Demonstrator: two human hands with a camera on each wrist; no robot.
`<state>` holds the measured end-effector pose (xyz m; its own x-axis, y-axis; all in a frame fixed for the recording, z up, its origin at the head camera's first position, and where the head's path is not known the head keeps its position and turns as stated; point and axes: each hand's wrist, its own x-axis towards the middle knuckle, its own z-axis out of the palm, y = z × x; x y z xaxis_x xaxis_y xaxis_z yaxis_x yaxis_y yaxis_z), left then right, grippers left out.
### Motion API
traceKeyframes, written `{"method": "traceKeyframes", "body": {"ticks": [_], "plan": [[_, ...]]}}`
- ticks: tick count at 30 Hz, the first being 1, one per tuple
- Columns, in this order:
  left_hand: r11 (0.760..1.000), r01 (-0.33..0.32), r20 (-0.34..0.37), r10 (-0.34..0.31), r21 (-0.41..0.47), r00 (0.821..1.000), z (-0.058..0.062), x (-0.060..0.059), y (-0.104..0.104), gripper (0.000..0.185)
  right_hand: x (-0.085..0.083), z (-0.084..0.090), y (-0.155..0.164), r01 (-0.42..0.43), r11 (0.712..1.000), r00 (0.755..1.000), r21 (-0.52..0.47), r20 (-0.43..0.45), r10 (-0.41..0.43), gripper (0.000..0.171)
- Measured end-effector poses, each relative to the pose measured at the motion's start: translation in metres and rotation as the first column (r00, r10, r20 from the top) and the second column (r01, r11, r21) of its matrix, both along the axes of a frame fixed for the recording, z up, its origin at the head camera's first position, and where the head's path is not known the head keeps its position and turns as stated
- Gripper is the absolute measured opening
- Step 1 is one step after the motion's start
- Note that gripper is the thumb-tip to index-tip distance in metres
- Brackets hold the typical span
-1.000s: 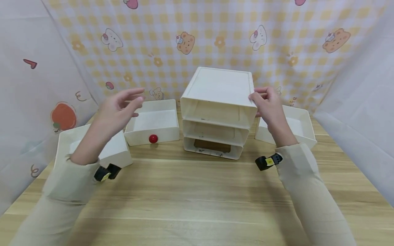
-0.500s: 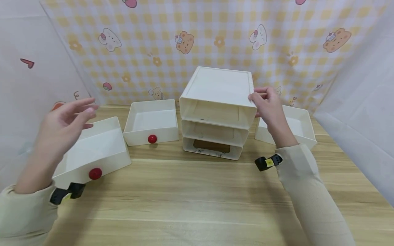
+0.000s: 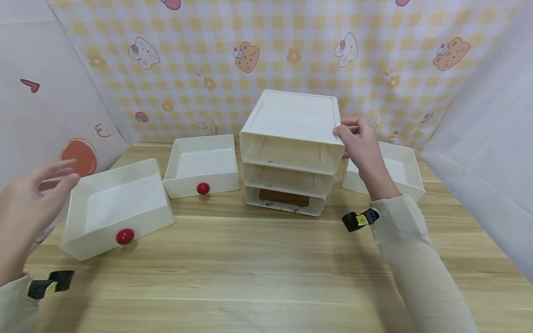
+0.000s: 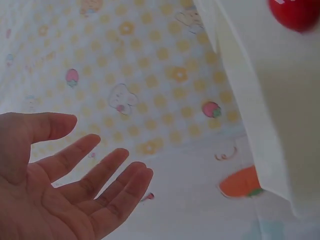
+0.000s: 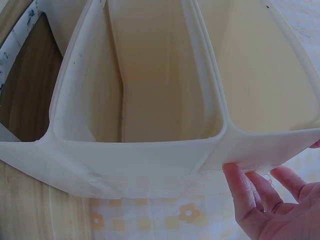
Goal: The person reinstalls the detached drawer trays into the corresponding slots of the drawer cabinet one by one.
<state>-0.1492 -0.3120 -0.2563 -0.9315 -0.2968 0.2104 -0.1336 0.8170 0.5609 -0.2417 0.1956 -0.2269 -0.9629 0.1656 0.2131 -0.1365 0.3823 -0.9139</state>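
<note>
Right hand (image 3: 361, 145) on the cabinet (image 3: 294, 115), and it's a tidy pinch: thumb on the top near the front corner, fingers against the outer side wall, while the cabinet stands on the table (image 3: 233, 268) with all three slots bare. Over on the far side, the left hand (image 3: 29, 203) hangs in the air, thumb apart and fingers loosely spread, holding nothing, just beyond the left drawer (image 3: 151, 226) with its red knob (image 3: 125, 236). A middle drawer (image 3: 179, 187) sits between that one and the cabinet, and a right drawer (image 3: 395, 171) lies partly behind the right wrist. The job here looks like steadying the cabinet, so the best play is a light, even pinch; squeeze or pull too hard at that top corner and the stack could lean or skid. The free hand does well to come in low and take a drawer by its walls, clear of its neighbour. And here's the change: a second ago the left hand was over the drawers, its arm hiding the left knob; now it has swung out left and that drawer shows whole. The right hand's hold looks unchanged, the cabinet unmoved.
</note>
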Motion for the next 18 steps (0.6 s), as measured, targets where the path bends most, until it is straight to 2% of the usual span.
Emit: {"method": "traceKeyframes", "body": {"ticks": [8, 12, 18], "plan": [[0.996, 0.063, 0.022, -0.062, -0.065, 0.998, -0.027, -0.004, -0.038, 0.057, 0.001, 0.001, 0.000, -0.001, 1.000, 1.000, -0.001, 0.012, 0.001, 0.044], [0.992, 0.077, 0.094, -0.067, -0.102, 0.993, -0.041, -0.009, -0.057, 0.059, 0.000, 0.001, 0.000, -0.002, 1.000, 1.000, -0.007, 0.013, 0.002, 0.043], [0.994, 0.072, 0.217, -0.051, -0.088, 0.975, -0.061, -0.017, -0.083, 0.069, 0.000, 0.000, 0.000, 0.000, 1.000, 1.000, -0.007, 0.016, 0.000, 0.043]]}}
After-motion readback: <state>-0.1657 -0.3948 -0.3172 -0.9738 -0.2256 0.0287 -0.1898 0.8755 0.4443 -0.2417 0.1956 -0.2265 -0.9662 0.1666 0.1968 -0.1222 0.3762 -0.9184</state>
